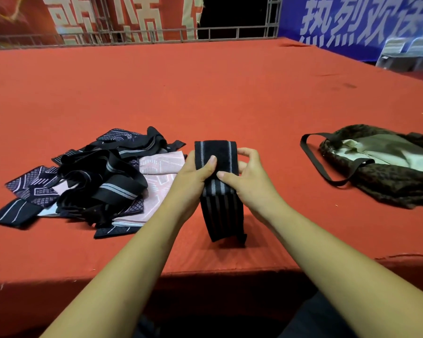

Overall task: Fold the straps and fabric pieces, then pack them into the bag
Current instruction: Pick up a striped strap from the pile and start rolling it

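Observation:
A black strap with grey stripes (220, 208) is folded into several layers and held upright above the red table. My left hand (193, 176) grips its left side with the thumb pressed on the front. My right hand (247, 174) pinches its right side, fingers curled behind it. To the left lies a pile of black straps (103, 172) tangled over pink and dark patterned fabric pieces (160, 164). At the right a dark mottled bag (386, 172) lies open, showing a pale lining, with its black shoulder strap (313, 159) looped on the table.
The red cloth-covered table (205, 93) stretches far back; its front edge runs just below my forearms. Behind it stand a metal railing (132, 35), a red banner and a blue banner (352, 23). A grey object (410, 54) sits at the far right.

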{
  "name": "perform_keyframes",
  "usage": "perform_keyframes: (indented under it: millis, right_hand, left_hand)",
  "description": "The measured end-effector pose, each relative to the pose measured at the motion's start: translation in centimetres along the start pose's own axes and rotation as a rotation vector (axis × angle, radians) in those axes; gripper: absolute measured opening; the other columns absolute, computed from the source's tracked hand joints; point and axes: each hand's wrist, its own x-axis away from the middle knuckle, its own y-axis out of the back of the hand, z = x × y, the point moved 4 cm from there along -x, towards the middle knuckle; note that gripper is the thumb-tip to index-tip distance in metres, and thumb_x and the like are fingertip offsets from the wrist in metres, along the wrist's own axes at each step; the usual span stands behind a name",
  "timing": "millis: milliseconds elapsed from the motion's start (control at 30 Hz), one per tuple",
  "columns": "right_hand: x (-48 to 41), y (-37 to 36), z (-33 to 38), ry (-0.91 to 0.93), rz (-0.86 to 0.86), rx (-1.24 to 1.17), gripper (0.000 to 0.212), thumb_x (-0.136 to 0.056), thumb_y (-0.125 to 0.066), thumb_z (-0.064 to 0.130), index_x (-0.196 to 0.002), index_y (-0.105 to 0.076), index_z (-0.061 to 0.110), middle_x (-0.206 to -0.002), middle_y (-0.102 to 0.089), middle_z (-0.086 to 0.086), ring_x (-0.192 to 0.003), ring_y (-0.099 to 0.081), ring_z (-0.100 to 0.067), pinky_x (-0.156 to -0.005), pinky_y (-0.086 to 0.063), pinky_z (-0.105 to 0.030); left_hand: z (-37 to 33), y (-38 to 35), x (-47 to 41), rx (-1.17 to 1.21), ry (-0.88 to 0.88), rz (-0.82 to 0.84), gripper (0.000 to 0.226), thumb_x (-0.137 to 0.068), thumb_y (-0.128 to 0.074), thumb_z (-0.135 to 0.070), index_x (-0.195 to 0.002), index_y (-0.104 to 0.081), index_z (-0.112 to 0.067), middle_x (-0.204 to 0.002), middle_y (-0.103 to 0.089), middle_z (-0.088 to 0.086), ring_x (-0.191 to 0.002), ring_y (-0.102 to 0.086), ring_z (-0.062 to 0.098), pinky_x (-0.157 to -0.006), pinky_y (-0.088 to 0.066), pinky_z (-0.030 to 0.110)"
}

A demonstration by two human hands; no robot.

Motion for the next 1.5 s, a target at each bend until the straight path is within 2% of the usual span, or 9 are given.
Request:
perform_keyframes:
  millis: [133,267,567,700,967,1033,1133,1333,1500]
  right_hand:
    - [-0.5,0.2,1.0,0.014,-0.007,-0.236,0.033,-0.089,-0.061,-0.009,-0.120,-0.057,-0.001,-0.108,-0.071,-0.017,-0.099,-0.069,-0.032,-0.090,-0.056,-0.044]
    - [-1.7,1.4,1.2,0.035,-0.066,-0.339,0.025,-0.088,-0.060,-0.010,-0.107,-0.060,0.007,-0.098,-0.070,-0.012,-0.092,-0.068,-0.026,-0.091,-0.056,-0.043]
    - [-0.6,1.6,-1.6,0.100,0.100,-0.197,0.024,-0.086,-0.062,-0.011,-0.103,-0.064,0.005,-0.108,-0.066,-0.014,-0.101,-0.061,-0.023,-0.095,-0.048,-0.040]
    - [0.4,2.1,-2.7,0.000,0.168,-0.057,0.042,-0.085,-0.051,-0.021,-0.080,-0.069,0.017,-0.094,-0.068,-0.007,-0.085,-0.062,-0.020,-0.076,-0.049,-0.035]
    - [1.8,1.5,-3.8,-0.123,-0.033,-0.332,0.042,-0.084,-0.040,-0.011,-0.101,-0.068,0.015,-0.085,-0.060,-0.024,-0.072,-0.053,-0.026,-0.056,-0.042,-0.028]
    - [2.4,0.9,-4.2,-0.171,-0.099,-0.483,0.026,-0.098,-0.044,0.014,-0.117,-0.061,0.018,-0.092,-0.064,-0.025,-0.078,-0.059,-0.027,-0.064,-0.045,-0.032]
    - [3.4,0.1,-5.1,-0.205,-0.075,-0.230,0.031,-0.104,-0.042,0.037,-0.119,-0.057,0.013,-0.106,-0.067,-0.011,-0.085,-0.069,-0.015,-0.061,-0.056,-0.027]
    - [3.9,0.3,-6.3,-0.128,0.027,-0.086,0.026,-0.104,-0.043,0.028,-0.113,-0.043,0.004,-0.086,-0.058,-0.017,-0.049,-0.057,-0.022,-0.042,-0.045,-0.029]
    - [2.0,3.0,-6.2,-0.039,-0.102,-0.137,0.018,-0.102,-0.051,0.021,-0.107,-0.049,0.003,-0.071,-0.054,-0.013,-0.041,-0.047,-0.019,-0.039,-0.034,-0.024]
  left_hand:
    - [0.2,-0.7,0.4,0.043,0.072,0.080,0.036,-0.102,-0.052,-0.029,-0.135,-0.052,-0.014,-0.130,-0.064,0.013,-0.120,-0.063,0.024,-0.103,-0.048,0.044]
    - [2.4,-1.5,1.9,0.039,0.303,0.211,0.044,-0.103,-0.041,-0.044,-0.136,-0.057,-0.018,-0.129,-0.067,0.004,-0.121,-0.062,0.019,-0.109,-0.043,0.045]
    - [3.7,-0.6,1.7,0.374,0.451,-0.009,0.031,-0.101,-0.050,-0.021,-0.118,-0.065,-0.001,-0.114,-0.068,0.016,-0.097,-0.070,0.024,-0.083,-0.056,0.034]
    - [2.9,-0.4,1.8,0.478,0.479,0.002,0.066,-0.102,-0.035,-0.052,-0.118,-0.064,0.005,-0.116,-0.068,0.024,-0.096,-0.071,0.031,-0.085,-0.056,0.039]
    - [3.3,-0.8,1.3,0.191,0.256,-0.140,0.026,-0.100,-0.051,-0.008,-0.121,-0.060,0.004,-0.105,-0.070,0.019,-0.087,-0.069,0.026,-0.074,-0.058,0.033]
    - [3.1,-0.9,1.2,0.124,0.173,-0.205,0.024,-0.099,-0.052,-0.007,-0.121,-0.059,0.002,-0.104,-0.069,0.016,-0.089,-0.067,0.024,-0.080,-0.056,0.036]
    - [3.2,-1.0,1.0,0.050,0.054,-0.262,0.018,-0.099,-0.053,-0.007,-0.114,-0.061,-0.004,-0.099,-0.069,0.010,-0.087,-0.065,0.020,-0.081,-0.054,0.035]
    - [4.0,-1.4,0.2,0.011,-0.059,-0.272,0.014,-0.102,-0.049,-0.013,-0.110,-0.060,-0.009,-0.081,-0.066,-0.004,-0.073,-0.062,0.008,-0.070,-0.051,0.027]
    - [5.8,-2.9,-1.2,-0.151,0.181,-0.219,0.024,-0.100,-0.051,-0.038,-0.099,-0.058,-0.015,-0.088,-0.063,0.002,-0.076,-0.061,0.015,-0.070,-0.050,0.034]
